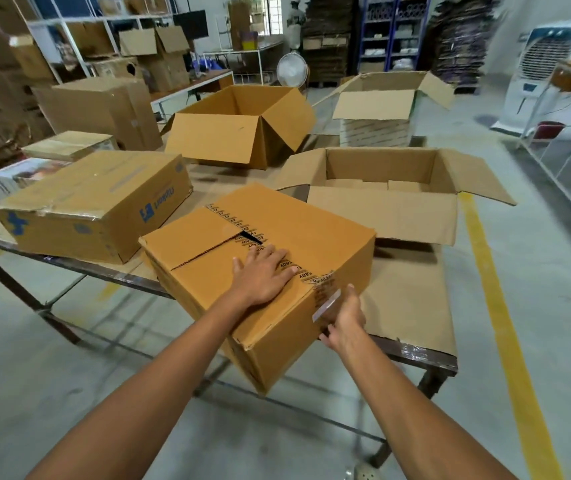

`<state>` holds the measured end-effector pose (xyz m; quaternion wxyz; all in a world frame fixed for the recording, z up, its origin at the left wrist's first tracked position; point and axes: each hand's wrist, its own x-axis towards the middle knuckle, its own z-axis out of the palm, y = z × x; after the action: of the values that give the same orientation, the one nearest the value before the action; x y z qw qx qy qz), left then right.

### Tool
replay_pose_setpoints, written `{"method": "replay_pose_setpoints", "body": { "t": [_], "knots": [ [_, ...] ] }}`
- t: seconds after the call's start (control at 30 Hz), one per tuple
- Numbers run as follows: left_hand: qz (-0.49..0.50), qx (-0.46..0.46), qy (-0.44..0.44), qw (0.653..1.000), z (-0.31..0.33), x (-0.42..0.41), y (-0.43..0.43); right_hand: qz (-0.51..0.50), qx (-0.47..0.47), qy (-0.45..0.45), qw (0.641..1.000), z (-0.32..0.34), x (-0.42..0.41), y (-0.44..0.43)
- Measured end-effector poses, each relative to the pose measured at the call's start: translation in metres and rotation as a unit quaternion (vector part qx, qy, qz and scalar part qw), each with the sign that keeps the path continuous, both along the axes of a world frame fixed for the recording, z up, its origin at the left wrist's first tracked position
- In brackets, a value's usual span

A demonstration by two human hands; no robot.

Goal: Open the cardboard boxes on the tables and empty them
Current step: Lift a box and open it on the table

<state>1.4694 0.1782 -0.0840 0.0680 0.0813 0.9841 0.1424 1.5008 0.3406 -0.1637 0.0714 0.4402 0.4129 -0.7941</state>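
A closed brown cardboard box (208, 258) with printed tape along its top seam sits at the near edge of the table (412, 306), one corner hanging over the edge. My left hand (263, 275) lies flat on its top with straight fingers over the tape. At the box's near right side, my right hand (344, 320) pinches the loose end of the tape strip (327, 304), which is lifted off the cardboard. The seam is split a little near the top's middle.
A taped box with blue print (93, 206) stands to the left. Three opened boxes (384, 199) (242, 129) (381, 105) stand behind and to the right. More cartons, shelves, a fan and an air cooler (550, 71) fill the background. A yellow floor line (505, 320) runs on the right.
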Motion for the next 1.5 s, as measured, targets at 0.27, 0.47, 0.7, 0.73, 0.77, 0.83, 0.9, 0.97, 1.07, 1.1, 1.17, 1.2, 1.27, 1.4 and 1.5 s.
{"method": "replay_pose_setpoints", "body": {
  "t": [0.27,0.47,0.7,0.73,0.77,0.83,0.9,0.97,1.07,1.1,1.17,1.2,1.27,1.4,1.5],
  "knots": [
    [0.003,0.112,-0.006,0.994,0.053,-0.008,-0.024,0.057,-0.195,0.15,0.968,0.016,-0.009,-0.003],
    [0.028,0.212,-0.001,0.977,0.09,-0.002,-0.046,0.078,-0.142,0.228,0.96,0.074,-0.024,-0.024],
    [0.071,0.42,0.078,0.901,0.136,0.008,-0.07,0.091,0.039,0.387,0.917,0.158,-0.05,-0.042],
    [0.07,0.466,0.085,0.878,0.143,0.011,-0.071,0.098,0.072,0.408,0.905,0.171,-0.051,-0.044],
    [0.073,0.521,0.088,0.846,0.147,0.013,-0.071,0.107,0.106,0.434,0.888,0.181,-0.054,-0.045],
    [0.114,0.631,0.097,0.761,0.157,0.019,-0.067,0.127,0.187,0.475,0.851,0.201,-0.055,-0.048],
    [0.171,0.686,0.115,0.698,0.154,0.017,-0.074,0.162,0.283,0.505,0.799,0.217,-0.055,-0.049],
    [0.198,0.737,0.099,0.639,0.144,0.013,-0.084,0.215,0.381,0.517,0.736,0.229,-0.053,-0.048],
    [0.21,0.812,0.011,0.544,0.117,0.013,-0.095,0.297,0.484,0.499,0.655,0.228,-0.054,-0.049],
    [0.206,0.83,-0.024,0.518,0.105,0.016,-0.096,0.32,0.51,0.496,0.625,0.225,-0.053,-0.05],
    [0.224,0.85,-0.077,0.47,0.084,0.025,-0.096,0.365,0.549,0.492,0.568,0.212,-0.047,-0.053],
    [0.243,0.85,-0.091,0.458,0.076,0.03,-0.099,0.38,0.562,0.49,0.548,0.204,-0.046,-0.055],
    [0.276,0.85,-0.111,0.434,0.064,0.04,-0.109,0.396,0.583,0.484,0.518,0.186,-0.044,-0.058],
    [0.304,0.849,-0.12,0.416,0.059,0.053,-0.153,0.426,0.597,0.454,0.505,0.154,-0.046,-0.06],
    [0.284,0.81,-0.145,0.492,0.061,0.061,-0.195,0.468,0.609,0.405,0.496,0.128,-0.043,-0.057]
  ]
}}
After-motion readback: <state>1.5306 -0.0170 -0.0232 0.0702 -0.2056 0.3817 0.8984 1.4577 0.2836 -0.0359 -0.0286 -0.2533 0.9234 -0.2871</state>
